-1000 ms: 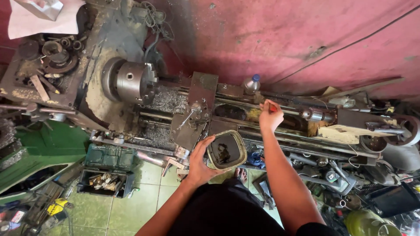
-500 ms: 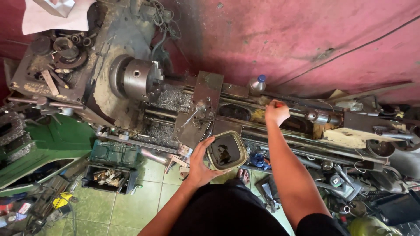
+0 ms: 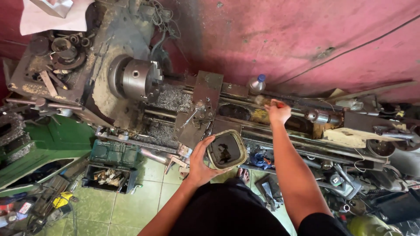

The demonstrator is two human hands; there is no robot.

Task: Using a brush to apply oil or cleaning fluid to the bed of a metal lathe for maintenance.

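Beyond the hands rises a stained, reddish-pink wall crossed by a thin dark cable. Below them the floor is pale green tile, grimy at the joints. To their left sits a green toolbox; to their right, heaped metal clutter. Light is even daylight.

The tub is a rounded-rectangular container with a dirty, pale rim and a dark interior. It sits open, mouth facing up, roughly level. Dark liquid or grime fills the inside, with a small clump of debris near the middle. The fingers of the left hand wrap its left edge, thumb on the near rim.

The brush shows only as a short reddish handle stub and a pale tip, enclosed by the curled fingers of the right hand; its bristles cannot be made out.
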